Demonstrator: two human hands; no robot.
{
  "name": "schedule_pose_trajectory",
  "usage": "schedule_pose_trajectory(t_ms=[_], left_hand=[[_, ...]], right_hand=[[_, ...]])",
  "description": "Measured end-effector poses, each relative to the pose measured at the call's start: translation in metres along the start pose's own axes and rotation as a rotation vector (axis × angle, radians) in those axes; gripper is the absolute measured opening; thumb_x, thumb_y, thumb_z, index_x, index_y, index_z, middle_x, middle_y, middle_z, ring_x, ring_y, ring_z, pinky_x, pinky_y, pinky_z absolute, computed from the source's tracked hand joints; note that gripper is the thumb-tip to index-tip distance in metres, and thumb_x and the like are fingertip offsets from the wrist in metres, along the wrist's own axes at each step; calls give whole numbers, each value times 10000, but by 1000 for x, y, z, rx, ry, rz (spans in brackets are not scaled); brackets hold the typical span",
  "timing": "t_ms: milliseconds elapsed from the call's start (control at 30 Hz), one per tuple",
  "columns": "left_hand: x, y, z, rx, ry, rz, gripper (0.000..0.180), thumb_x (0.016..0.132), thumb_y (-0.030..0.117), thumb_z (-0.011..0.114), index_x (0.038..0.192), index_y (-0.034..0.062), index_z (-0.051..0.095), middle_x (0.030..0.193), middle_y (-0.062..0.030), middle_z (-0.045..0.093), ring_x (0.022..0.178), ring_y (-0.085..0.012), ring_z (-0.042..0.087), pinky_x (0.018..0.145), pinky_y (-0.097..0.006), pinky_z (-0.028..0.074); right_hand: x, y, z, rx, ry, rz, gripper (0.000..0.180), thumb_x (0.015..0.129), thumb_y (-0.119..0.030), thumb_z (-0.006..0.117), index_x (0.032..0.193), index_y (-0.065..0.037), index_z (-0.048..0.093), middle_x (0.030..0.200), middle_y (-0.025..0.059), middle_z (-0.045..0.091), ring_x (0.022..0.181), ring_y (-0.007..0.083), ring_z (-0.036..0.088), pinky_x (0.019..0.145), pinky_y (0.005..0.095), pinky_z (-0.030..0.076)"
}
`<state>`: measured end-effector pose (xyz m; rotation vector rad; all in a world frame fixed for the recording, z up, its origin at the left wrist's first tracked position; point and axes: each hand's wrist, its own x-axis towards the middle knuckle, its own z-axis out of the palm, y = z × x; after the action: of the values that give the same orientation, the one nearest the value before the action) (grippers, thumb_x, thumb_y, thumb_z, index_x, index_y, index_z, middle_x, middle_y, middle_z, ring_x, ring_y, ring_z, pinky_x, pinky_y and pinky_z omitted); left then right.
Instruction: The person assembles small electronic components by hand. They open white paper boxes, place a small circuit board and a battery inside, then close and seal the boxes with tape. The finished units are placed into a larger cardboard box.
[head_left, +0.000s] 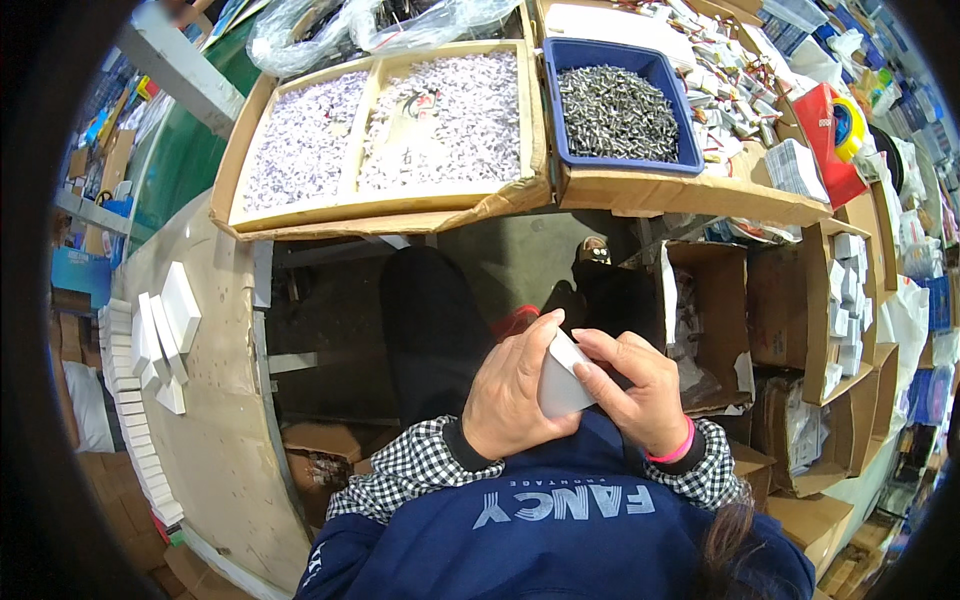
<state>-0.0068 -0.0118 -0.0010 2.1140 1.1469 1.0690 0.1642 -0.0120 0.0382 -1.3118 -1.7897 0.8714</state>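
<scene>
Both hands, left hand (515,395) and right hand (640,390), pinch small white box (562,382).

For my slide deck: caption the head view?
Both hands, left hand and right hand, hold a small white box.

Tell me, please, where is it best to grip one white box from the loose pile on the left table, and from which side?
Probably grip a white box across its two long narrow sides, coming from above. It lies leaning on other boxes, top face up, so those edges look free. Both the left hand and right hand now hold a small box.
</scene>
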Motion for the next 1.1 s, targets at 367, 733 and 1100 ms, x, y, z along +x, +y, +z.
schedule_pose_trajectory(t_ms=[367, 733, 1100], left_hand=[[0, 0, -1, -17, -19, 2, 942, 537, 125, 753, 1363, -15, 321, 1292, -197, 510, 1004, -325, 592, 870, -376, 482], [0, -4, -2, -58, 29, 48, 909, 538, 123, 768, 1338, 32, 344, 1299, -212, 490, 1099, -359, 558, 927, -385, 466], [-7, -8, 3, -376, -76, -99, 963, 548, 107, 794, 1365, 65, 286, 1305, -172, 463, 1102, -340, 542, 923, -382, 464]], right_hand=[[1, -3, 2, -52, 63, -53, 244, 782, -67, 700, 1025, -45, 701, 769, 82, 675, 626, 196, 590, 590, 293, 482], [2, -1, -3, -58, -36, -161, 345, 748, -72, 729, 1081, -9, 671, 1026, 135, 687, 757, 220, 622, 696, 309, 498], [-15, 13, 2, -77, -21, -262, 498, 686, -142, 802, 1140, -23, 635, 1115, 149, 651, 814, 266, 628, 721, 331, 513]])
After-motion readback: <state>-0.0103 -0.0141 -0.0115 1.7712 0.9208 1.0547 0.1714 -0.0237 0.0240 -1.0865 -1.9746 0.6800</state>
